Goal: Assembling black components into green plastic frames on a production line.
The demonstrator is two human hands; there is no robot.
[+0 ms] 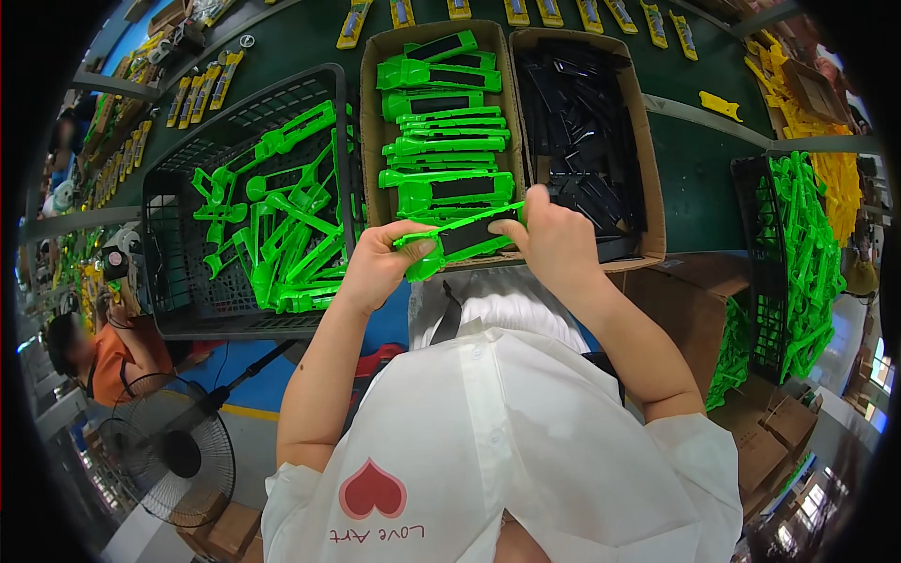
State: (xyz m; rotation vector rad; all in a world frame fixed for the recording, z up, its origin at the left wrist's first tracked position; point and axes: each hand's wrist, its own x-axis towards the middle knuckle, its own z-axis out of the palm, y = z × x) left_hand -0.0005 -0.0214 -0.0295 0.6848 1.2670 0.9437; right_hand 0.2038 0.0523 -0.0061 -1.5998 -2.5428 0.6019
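Between my two hands is a bright green plastic casing (425,266) with a black strip (474,236) set along its middle. My left hand (380,261) is closed on the wider end, thumb on top. My right hand (556,235) grips the other end, its thumb pressed on the black strip. Just beyond, a cardboard box (373,141) holds stacked green casings with black strips (446,155). To its right, another cardboard box (648,159) is filled with loose black strips (574,122). The fingers under the held casing are partly hidden.
A black plastic crate (253,324) of loose green casings (291,220) stands at the left. Another crate (770,272) heaped with green parts is at the right. Yellow parts (721,105) lie on the dark green table (690,178). A fan (178,450) and a person (122,352) are at the lower left.
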